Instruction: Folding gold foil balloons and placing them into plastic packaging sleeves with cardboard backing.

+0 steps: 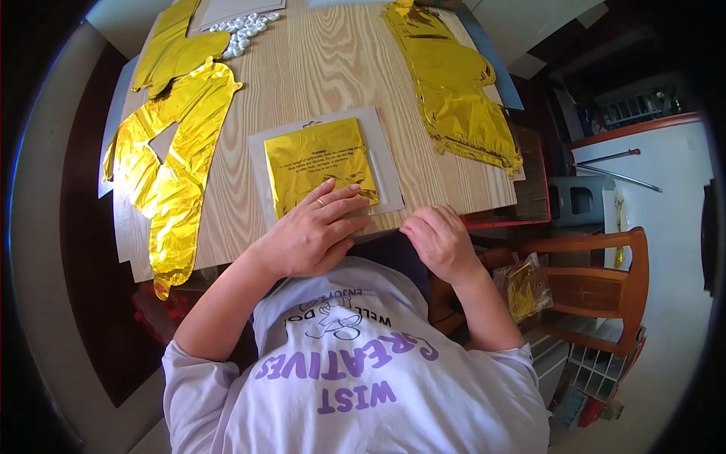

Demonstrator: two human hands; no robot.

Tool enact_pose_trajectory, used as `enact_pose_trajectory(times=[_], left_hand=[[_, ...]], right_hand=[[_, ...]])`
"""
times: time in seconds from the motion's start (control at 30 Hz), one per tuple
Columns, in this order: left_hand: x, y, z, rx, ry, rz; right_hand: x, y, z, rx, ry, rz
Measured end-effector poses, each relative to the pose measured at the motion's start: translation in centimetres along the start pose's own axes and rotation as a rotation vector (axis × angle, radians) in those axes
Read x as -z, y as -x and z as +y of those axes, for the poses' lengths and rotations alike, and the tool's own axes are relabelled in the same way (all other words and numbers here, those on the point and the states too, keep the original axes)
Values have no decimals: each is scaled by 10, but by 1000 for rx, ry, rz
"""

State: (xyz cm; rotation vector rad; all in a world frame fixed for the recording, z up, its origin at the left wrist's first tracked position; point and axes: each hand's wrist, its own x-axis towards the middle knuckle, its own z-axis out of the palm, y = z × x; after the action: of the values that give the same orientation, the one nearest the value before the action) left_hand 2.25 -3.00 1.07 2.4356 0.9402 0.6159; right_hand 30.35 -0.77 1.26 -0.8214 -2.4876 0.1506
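A folded gold foil balloon in a clear plastic packet with a white backing card [311, 159] lies at the near edge of the table, printed side up. My left hand [318, 231] rests over its lower part, palm down, fingers stretched out, with a ring on one finger. Just right of the packet's near corner, my right hand [442, 238] is at the table edge with its fingertips pinched together. Whatever those fingertips hold, if anything, is too small to make out.
Flat gold foil balloons [189, 125] lie along the table's left side, and another flat gold balloon [454, 98] lies on the right. Small white pieces [243, 34] sit in a pile at the far left. A bagged gold packet [522, 293] is on the wooden chair [594, 295].
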Motion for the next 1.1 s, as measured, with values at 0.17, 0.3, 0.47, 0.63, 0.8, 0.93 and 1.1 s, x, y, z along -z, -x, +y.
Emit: enact_pose_trajectory(times=[0.17,0.3,0.47,0.63,0.8,0.93,1.1], left_hand=[[2,0,-1,10,-6,-28],[5,0,-3,-1,16,-41],[5,2,-3,-1,1,-47],[4,1,-4,-7,7,-44],[4,2,-4,-7,5,-51],[6,1,-4,-17,19,-48],[5,2,-1,-3,-7,-42]], right_hand=[[-3,4,-3,31,-23,-78],[0,10,-31,29,-292,-140],[22,-6,-16,-158,-162,-43],[10,-6,0,-136,-81,-156],[13,-2,-13,-69,-236,-254],[26,-4,-39,-50,-549,-285],[24,-14,-4,-192,-198,-138]])
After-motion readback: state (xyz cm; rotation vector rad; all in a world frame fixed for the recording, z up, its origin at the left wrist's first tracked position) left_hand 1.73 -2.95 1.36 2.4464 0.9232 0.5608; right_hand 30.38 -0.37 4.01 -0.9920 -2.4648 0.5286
